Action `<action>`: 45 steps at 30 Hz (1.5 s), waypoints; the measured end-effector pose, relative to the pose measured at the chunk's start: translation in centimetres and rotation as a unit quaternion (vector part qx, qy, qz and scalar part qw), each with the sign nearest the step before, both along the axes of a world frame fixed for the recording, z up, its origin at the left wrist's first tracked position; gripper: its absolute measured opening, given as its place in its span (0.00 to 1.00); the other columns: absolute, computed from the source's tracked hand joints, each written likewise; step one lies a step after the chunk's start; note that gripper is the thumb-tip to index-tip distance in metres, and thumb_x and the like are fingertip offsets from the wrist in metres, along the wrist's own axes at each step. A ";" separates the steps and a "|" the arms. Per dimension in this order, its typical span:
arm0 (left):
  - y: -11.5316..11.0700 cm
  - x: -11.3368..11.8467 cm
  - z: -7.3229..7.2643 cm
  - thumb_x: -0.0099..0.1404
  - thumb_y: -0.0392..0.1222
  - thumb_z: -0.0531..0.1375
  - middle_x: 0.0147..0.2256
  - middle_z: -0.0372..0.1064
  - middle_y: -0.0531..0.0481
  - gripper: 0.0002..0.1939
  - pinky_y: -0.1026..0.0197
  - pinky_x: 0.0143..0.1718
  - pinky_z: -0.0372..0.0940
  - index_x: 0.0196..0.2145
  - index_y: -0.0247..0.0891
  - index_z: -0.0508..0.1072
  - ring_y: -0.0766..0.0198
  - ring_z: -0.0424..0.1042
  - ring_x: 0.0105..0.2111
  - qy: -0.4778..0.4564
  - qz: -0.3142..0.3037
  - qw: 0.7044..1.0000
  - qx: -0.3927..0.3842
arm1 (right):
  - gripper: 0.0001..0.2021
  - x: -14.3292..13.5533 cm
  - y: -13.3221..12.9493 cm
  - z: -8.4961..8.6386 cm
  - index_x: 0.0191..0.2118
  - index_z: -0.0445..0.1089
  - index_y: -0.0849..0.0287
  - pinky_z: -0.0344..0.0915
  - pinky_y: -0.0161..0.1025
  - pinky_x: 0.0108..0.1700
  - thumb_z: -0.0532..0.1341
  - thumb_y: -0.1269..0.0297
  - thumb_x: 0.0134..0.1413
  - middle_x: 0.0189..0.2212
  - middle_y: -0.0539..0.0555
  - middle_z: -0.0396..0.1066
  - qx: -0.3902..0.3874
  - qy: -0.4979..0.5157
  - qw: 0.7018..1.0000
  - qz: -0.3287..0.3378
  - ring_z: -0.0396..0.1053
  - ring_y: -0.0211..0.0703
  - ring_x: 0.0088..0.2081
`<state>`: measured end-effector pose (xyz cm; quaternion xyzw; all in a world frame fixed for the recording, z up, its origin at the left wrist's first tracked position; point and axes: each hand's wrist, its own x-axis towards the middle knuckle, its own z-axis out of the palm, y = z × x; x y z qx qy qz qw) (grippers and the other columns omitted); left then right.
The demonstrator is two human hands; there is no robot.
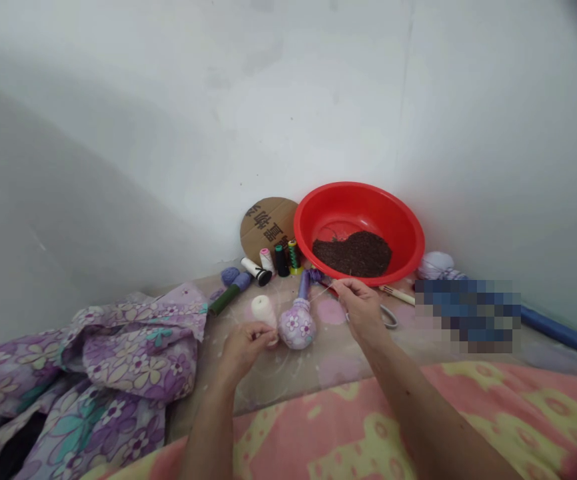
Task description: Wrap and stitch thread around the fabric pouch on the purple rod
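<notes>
Pink-and-yellow patterned blanket, 6 o'clock | left hand (can't tell whether it's clamped on anything), 8 o'clock of purple flower-patterned cloth ball at centre | white cylindrical spool, 10 o'clock | right hand, 2 o'clock, pinching thin pale thread leading toward ball's top | round red plastic basin, 1 o'clock

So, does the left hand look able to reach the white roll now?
Likely yes: the white roll stands just beyond the left hand, and nothing visible blocks the way; the flowered ball sits to the right.
</notes>
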<state>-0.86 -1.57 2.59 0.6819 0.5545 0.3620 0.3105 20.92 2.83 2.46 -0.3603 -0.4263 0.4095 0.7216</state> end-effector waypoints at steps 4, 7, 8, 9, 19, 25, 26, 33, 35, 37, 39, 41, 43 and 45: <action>-0.1 -0.2 0.1 0.51 0.45 0.58 0.18 0.68 0.51 0.11 0.67 0.16 0.47 0.19 0.37 0.75 0.69 0.56 0.15 -0.006 0.018 1.000 -0.024 | 0.11 0.1 0.3 -0.4 0.20 0.64 0.60 0.44 0.31 0.21 0.61 0.58 0.41 0.13 0.43 0.53 0.002 -0.030 1.000 -0.007 0.47 0.30 0.17; -0.2 -0.2 0.4 0.49 0.45 0.58 0.17 0.66 0.52 0.11 0.67 0.16 0.47 0.18 0.37 0.75 0.70 0.56 0.14 -0.009 0.035 0.999 -0.026 | 0.11 0.7 1.0 -1.1 0.19 0.66 0.60 0.47 0.31 0.22 0.60 0.58 0.41 0.14 0.45 0.58 -0.005 -0.083 0.996 -0.016 0.52 0.33 0.19; -0.2 -0.2 0.5 0.49 0.45 0.58 0.16 0.65 0.53 0.11 0.67 0.16 0.47 0.18 0.37 0.74 0.71 0.55 0.13 -0.007 0.041 0.999 -0.023 | 0.10 1.0 1.2 -1.3 0.19 0.67 0.60 0.49 0.32 0.23 0.61 0.59 0.40 0.15 0.46 0.60 -0.011 -0.115 0.993 -0.021 0.54 0.34 0.19; -0.3 -0.2 0.6 0.50 0.45 0.58 0.15 0.64 0.54 0.11 0.67 0.16 0.48 0.18 0.37 0.74 0.71 0.56 0.13 -0.002 0.044 0.999 -0.018 | 0.09 1.3 1.4 -1.5 0.19 0.69 0.60 0.50 0.32 0.23 0.61 0.60 0.39 0.15 0.47 0.62 -0.020 -0.152 0.988 -0.033 0.56 0.35 0.20; 0.0 -0.3 0.0 0.52 0.44 0.56 0.19 0.67 0.52 0.11 0.67 0.18 0.51 0.19 0.37 0.74 0.69 0.58 0.16 0.033 0.011 0.999 -0.002 | 0.12 -0.6 -0.3 -1.2 0.37 0.74 0.50 0.60 0.38 0.35 0.56 0.63 0.47 0.33 0.52 0.75 0.067 -0.354 0.930 -0.074 0.69 0.45 0.33; 0.2 -0.7 -0.5 0.54 0.43 0.54 0.20 0.67 0.52 0.12 0.67 0.20 0.52 0.21 0.35 0.74 0.68 0.60 0.19 0.049 -0.024 0.998 0.020 | 0.14 -4.6 -2.5 -1.2 0.42 0.70 0.51 0.59 0.35 0.33 0.54 0.65 0.48 0.33 0.53 0.74 0.083 -0.552 0.826 0.078 0.69 0.44 0.33; 0.2 -0.7 -0.5 0.54 0.43 0.53 0.20 0.67 0.52 0.12 0.67 0.20 0.52 0.22 0.35 0.74 0.67 0.60 0.20 0.050 -0.027 0.998 0.019 | 0.14 -5.0 -2.7 -1.0 0.41 0.70 0.52 0.58 0.35 0.31 0.53 0.65 0.49 0.32 0.54 0.74 0.076 -0.592 0.799 0.074 0.69 0.44 0.33; 0.0 -0.6 -0.2 0.55 0.42 0.53 0.21 0.68 0.52 0.11 0.68 0.23 0.54 0.22 0.37 0.73 0.67 0.62 0.22 0.073 -0.045 0.996 0.027 | 0.12 -6.5 -2.8 -0.1 0.35 0.71 0.57 0.52 0.35 0.28 0.51 0.63 0.52 0.29 0.57 0.73 0.034 -0.707 0.705 0.037 0.68 0.44 0.31; 0.0 -0.6 -0.2 0.55 0.41 0.53 0.21 0.68 0.53 0.12 0.67 0.24 0.54 0.23 0.37 0.73 0.67 0.63 0.22 0.087 -0.048 0.995 0.033 | 0.12 -6.6 -2.7 -0.2 0.33 0.72 0.56 0.50 0.35 0.27 0.51 0.62 0.52 0.29 0.56 0.73 0.031 -0.704 0.709 0.035 0.68 0.44 0.30; 0.0 -0.7 -0.2 0.55 0.41 0.53 0.21 0.68 0.53 0.12 0.67 0.24 0.54 0.23 0.37 0.74 0.67 0.63 0.23 0.098 -0.045 0.993 0.038 | 0.12 -6.5 -2.7 -0.3 0.31 0.72 0.55 0.48 0.35 0.26 0.52 0.62 0.51 0.28 0.55 0.73 0.033 -0.692 0.720 0.041 0.68 0.42 0.30; 0.0 -0.7 -0.3 0.55 0.41 0.53 0.21 0.68 0.53 0.12 0.67 0.24 0.54 0.23 0.37 0.74 0.67 0.64 0.23 0.102 -0.042 0.993 0.043 | 0.12 -6.3 -2.7 -0.3 0.30 0.72 0.54 0.47 0.35 0.25 0.52 0.62 0.51 0.26 0.53 0.73 0.039 -0.677 0.733 0.050 0.67 0.41 0.29; 0.0 -0.7 -0.3 0.55 0.42 0.53 0.21 0.69 0.53 0.12 0.68 0.23 0.55 0.23 0.38 0.75 0.66 0.64 0.23 0.099 -0.043 0.993 0.037 | 0.11 -6.1 -2.8 -0.3 0.29 0.72 0.56 0.47 0.34 0.25 0.52 0.62 0.51 0.25 0.53 0.73 0.042 -0.667 0.742 0.051 0.66 0.39 0.28; 0.0 -0.7 -0.3 0.54 0.42 0.53 0.22 0.70 0.52 0.11 0.68 0.22 0.55 0.24 0.38 0.75 0.67 0.64 0.22 0.089 -0.043 0.995 0.024 | 0.11 -6.0 -2.9 -0.3 0.28 0.71 0.57 0.46 0.34 0.25 0.52 0.63 0.50 0.25 0.53 0.72 0.042 -0.659 0.750 0.047 0.66 0.39 0.27; -0.1 -0.7 -0.3 0.54 0.43 0.55 0.23 0.71 0.52 0.11 0.68 0.20 0.55 0.26 0.39 0.76 0.66 0.64 0.21 0.072 -0.040 0.997 0.011 | 0.11 -5.9 -2.9 -0.4 0.27 0.71 0.58 0.46 0.33 0.25 0.52 0.64 0.50 0.24 0.53 0.72 0.042 -0.648 0.759 0.046 0.65 0.38 0.27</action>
